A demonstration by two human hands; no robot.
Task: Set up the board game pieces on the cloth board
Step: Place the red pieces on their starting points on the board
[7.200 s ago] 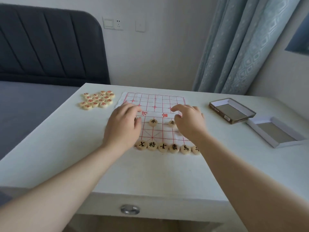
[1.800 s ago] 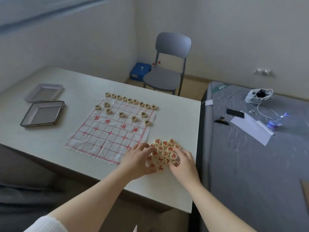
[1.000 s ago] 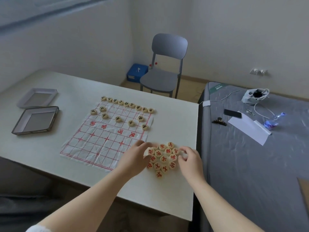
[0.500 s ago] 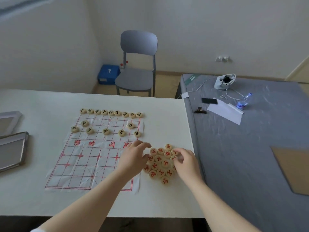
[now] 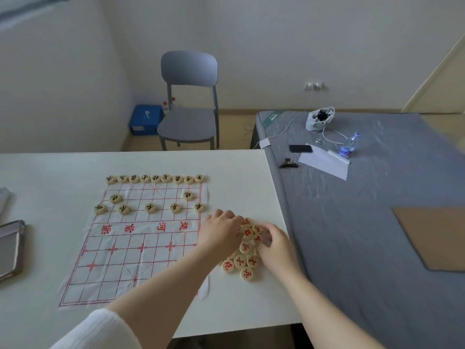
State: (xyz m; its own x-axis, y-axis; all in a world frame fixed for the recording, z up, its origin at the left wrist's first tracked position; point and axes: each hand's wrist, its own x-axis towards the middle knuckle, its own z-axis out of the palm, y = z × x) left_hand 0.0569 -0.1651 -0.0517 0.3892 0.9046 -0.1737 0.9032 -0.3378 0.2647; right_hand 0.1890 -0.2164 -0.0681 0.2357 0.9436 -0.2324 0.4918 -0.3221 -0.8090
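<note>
Red pieces (image 5: 239, 261) sit in a pile on the table (image 5: 239, 170), just right of the cloth board (image 5: 130, 263). My left hand (image 5: 221, 234) and right hand (image 5: 278, 246) curl over them; I cannot tell if either holds one.

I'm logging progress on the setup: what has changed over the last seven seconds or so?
Both hands left the round cream black-lettered pieces on the white red-gridded cloth board; the person went round the table, and the left hand and right hand now rest on the heap of round cream red-lettered pieces. Since then the black-lettered rows stayed put; no red-lettered piece has reached the board.
</note>
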